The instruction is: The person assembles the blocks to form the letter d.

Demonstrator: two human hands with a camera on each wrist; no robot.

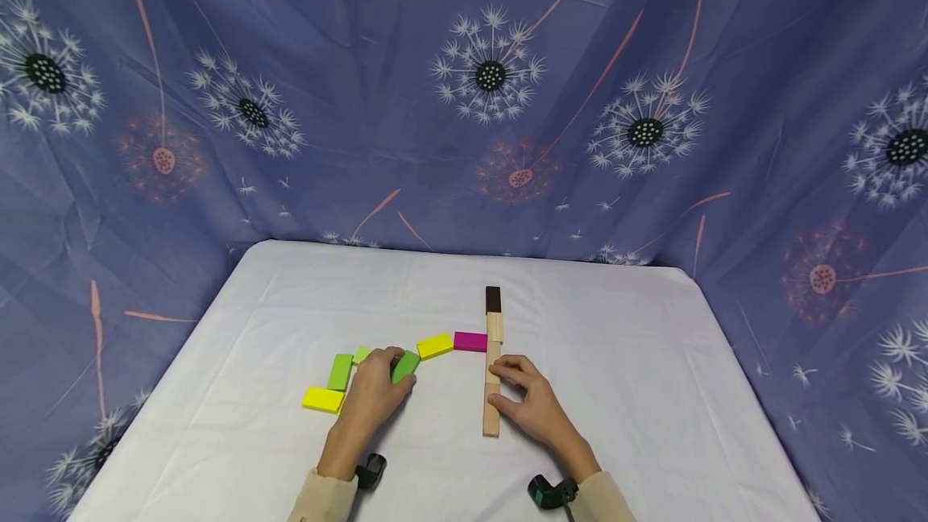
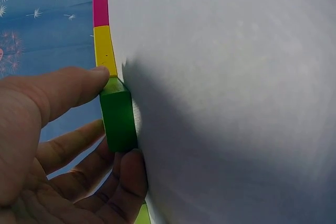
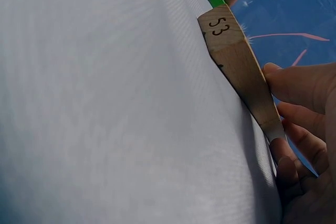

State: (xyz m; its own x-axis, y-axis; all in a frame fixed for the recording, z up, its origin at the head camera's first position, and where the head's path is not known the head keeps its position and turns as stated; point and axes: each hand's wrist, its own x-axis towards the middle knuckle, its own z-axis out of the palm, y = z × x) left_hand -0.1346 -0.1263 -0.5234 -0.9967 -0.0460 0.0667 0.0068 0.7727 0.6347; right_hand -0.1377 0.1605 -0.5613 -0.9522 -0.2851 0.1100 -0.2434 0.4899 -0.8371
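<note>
My left hand (image 1: 373, 385) pinches a green wooden block (image 2: 119, 121) between thumb and fingertips, one at each end in the left wrist view. That block meets a yellow block (image 1: 435, 346), followed by a magenta block (image 1: 470, 341). The magenta block's end is at a straight column of plain wooden blocks (image 1: 491, 417) topped by a dark brown block (image 1: 493, 299). At the column's right side, my right hand (image 1: 532, 403) touches two plain blocks with bent, spread fingers. The nearest plain block's end is marked 53 in the right wrist view.
Left of my left hand, a light green block (image 1: 361, 354), a green block (image 1: 339, 372) and another yellow block (image 1: 323, 399) continue the curve. All lie on a white-covered table (image 1: 616, 329). Behind hangs a blue dandelion-print cloth (image 1: 377, 103).
</note>
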